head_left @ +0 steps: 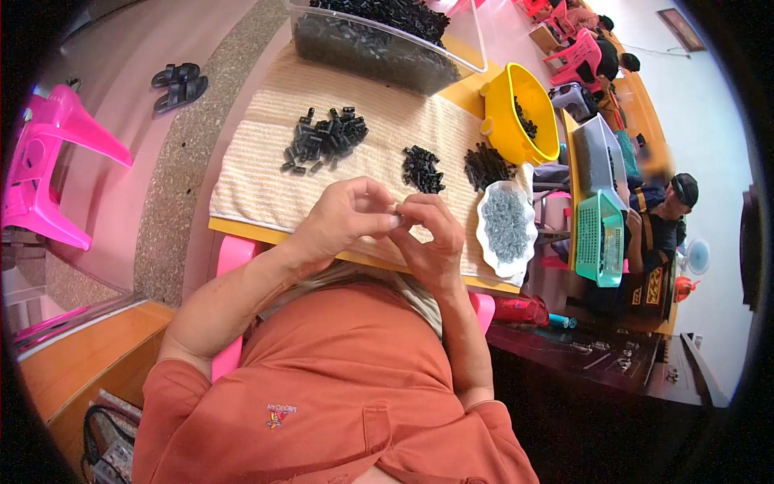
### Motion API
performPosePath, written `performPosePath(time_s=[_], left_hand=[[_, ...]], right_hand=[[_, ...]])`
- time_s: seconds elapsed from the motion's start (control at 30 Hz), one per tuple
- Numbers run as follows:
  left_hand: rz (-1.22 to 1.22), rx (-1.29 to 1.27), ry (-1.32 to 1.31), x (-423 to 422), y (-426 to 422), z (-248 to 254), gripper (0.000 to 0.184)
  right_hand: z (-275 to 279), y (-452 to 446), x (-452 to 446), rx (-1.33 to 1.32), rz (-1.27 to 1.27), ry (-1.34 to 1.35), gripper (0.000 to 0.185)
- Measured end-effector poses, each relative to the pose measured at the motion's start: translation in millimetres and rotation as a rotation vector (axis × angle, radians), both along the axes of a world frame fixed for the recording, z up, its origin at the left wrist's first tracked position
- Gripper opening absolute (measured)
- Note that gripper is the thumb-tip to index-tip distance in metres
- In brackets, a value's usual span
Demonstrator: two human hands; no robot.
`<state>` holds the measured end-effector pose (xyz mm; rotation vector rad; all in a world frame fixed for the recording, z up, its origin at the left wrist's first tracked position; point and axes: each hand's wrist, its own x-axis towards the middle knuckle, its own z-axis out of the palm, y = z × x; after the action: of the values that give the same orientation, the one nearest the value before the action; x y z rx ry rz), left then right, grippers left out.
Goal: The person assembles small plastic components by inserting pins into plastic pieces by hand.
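My left hand and my right hand meet over the near edge of the towel-covered table. Thumbs and fingertips pinch together at one spot; whatever sits between them is too small to make out. Just beyond my left hand lies a loose heap of short black cylindrical parts. Past my right fingertips is a smaller pile of black parts, with another pile of thin black pieces to its right. A white scalloped dish of small clear pieces stands right of my right hand.
At the table's far side stands a clear bin full of black parts. A yellow tub is at the right, beyond the dish. A green basket and a seated person are farther right. A pink stool stands left.
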<state>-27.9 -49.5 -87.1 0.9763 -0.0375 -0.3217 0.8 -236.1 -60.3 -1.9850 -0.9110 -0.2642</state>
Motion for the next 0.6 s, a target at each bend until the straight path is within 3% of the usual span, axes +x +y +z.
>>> performPosePath(time_s=[0.33,0.6], left_hand=[[0.099,0.111,-0.083,-3,-6,-2,0.015],[0.121,0.09,0.0,-3,-6,4,0.018]], right_hand=[[2,0,-4,-0.075,-0.037,-0.048,0.034],[17,-61,-6,-0.285,-0.317,-0.063,0.031]])
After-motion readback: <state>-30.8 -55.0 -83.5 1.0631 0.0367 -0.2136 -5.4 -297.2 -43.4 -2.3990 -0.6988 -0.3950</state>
